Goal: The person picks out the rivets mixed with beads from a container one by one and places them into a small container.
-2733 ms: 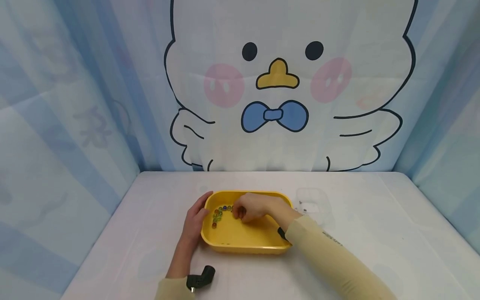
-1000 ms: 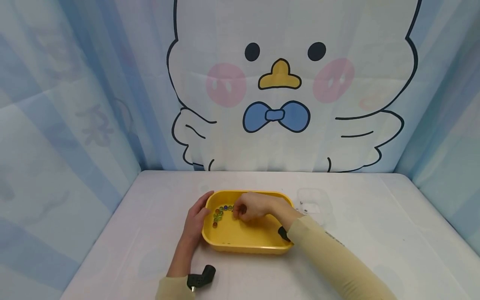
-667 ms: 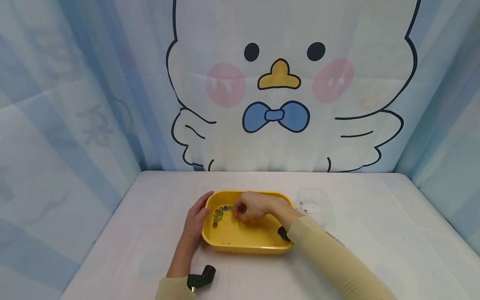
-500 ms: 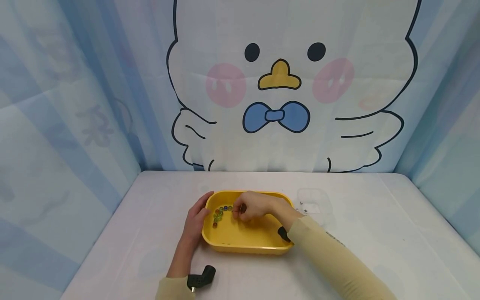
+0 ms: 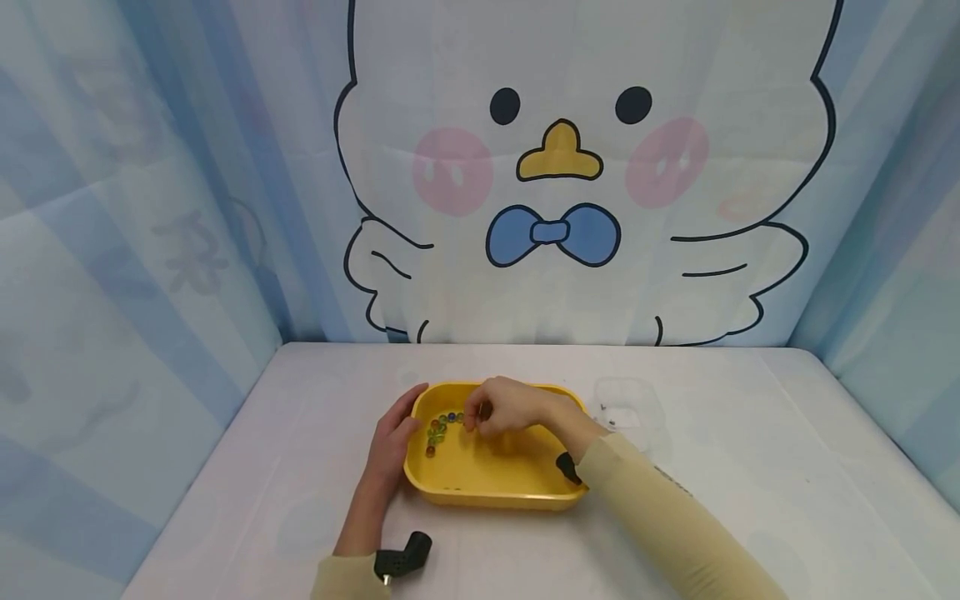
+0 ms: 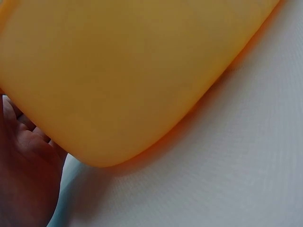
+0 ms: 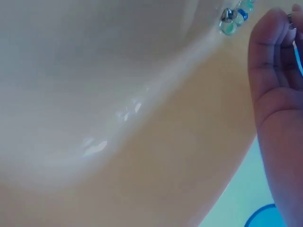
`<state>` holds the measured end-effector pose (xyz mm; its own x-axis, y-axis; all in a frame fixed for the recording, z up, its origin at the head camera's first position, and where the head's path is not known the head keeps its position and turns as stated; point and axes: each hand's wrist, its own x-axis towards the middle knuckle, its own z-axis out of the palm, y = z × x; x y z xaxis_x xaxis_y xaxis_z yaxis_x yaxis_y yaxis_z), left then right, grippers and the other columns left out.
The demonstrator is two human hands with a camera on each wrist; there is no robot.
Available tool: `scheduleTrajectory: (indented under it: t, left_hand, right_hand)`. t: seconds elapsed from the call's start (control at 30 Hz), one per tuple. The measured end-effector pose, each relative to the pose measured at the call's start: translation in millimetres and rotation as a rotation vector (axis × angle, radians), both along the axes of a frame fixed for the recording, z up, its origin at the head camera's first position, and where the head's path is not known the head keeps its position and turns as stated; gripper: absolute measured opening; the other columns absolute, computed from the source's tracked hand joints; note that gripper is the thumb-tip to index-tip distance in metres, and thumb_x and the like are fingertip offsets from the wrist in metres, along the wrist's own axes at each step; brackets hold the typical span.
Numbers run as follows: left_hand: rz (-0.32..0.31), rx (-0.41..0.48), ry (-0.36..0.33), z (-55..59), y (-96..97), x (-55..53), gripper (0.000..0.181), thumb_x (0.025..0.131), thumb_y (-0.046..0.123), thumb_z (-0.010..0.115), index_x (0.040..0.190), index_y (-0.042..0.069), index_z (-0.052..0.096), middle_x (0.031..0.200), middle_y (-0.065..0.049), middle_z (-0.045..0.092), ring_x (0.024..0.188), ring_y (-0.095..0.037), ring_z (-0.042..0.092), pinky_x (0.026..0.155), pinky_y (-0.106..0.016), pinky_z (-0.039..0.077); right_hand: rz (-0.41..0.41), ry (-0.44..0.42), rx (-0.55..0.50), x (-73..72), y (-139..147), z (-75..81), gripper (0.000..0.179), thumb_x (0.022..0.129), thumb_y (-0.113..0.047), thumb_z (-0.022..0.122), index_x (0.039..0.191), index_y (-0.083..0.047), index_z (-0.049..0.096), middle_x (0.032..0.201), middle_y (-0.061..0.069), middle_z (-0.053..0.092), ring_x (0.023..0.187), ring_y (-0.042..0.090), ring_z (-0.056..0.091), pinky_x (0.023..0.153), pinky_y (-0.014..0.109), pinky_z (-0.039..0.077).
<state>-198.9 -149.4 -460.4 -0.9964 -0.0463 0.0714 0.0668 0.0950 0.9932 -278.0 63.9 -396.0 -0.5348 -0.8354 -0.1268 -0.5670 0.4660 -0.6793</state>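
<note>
A yellow tray (image 5: 495, 487) lies on the table with several glass marbles (image 5: 437, 435) in a curved row along its left and far side. My left hand (image 5: 392, 437) grips the tray's left end, the thumb at the rim and the fingers along the outside. Over the far part of the tray, my right hand (image 5: 504, 408) has curled fingers, its tips just right of the row's end. In the right wrist view it pinches a small shiny thing (image 7: 291, 21), mostly hidden by thumb and finger. More marbles (image 7: 228, 26) lie beside that hand.
A clear plastic container (image 5: 626, 408) with a few small dark specks stands right of the tray, behind the right forearm. A white cloth covers the table (image 5: 750, 467). Behind it hangs a printed curtain (image 5: 555, 292).
My right hand stays over the row's end, then rises slightly between half a second ago and now. The left hand, the tray and the visible marbles stay in place.
</note>
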Motion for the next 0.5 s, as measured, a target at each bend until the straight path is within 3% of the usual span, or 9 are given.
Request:
scheduleTrajectory:
  t: [0.13,0.37,0.5]
  left_hand:
    - [-0.001,0.002,-0.002,0.2,0.4,0.2,0.057,0.094,0.001,0.041,0.15,0.006,0.047,0.156,-0.012,0.043,0.142,-0.029,0.038,0.118,-0.046,0.025]
    - [-0.006,0.01,0.001,0.5,-0.1,-0.3,0.056,0.094,0.003,0.041,0.15,0.006,0.047,0.156,-0.011,0.043,0.143,-0.028,0.038,0.119,-0.046,0.024]
    - [-0.007,0.012,-0.001,-0.1,0.1,-0.4,0.057,0.094,0.003,0.041,0.15,0.006,0.047,0.156,-0.011,0.042,0.143,-0.028,0.037,0.119,-0.046,0.024]
  right_hand:
    - [-0.009,0.01,-0.021,-0.5,1.9,4.5,0.013,0.085,0.001,0.066,0.095,-0.005,0.074,0.09,-0.003,0.068,0.081,0.011,0.057,0.076,0.024,0.052]
    - [-0.053,-0.01,-0.051,-0.7,7.0,15.6,0.014,0.086,0.002,0.064,0.096,-0.001,0.074,0.095,0.011,0.071,0.08,0.015,0.058,0.073,0.025,0.052]
    - [-0.072,-0.03,-0.064,-0.1,10.0,20.7,0.013,0.086,0.001,0.064,0.096,0.0,0.073,0.092,0.009,0.07,0.08,0.016,0.058,0.072,0.026,0.052]
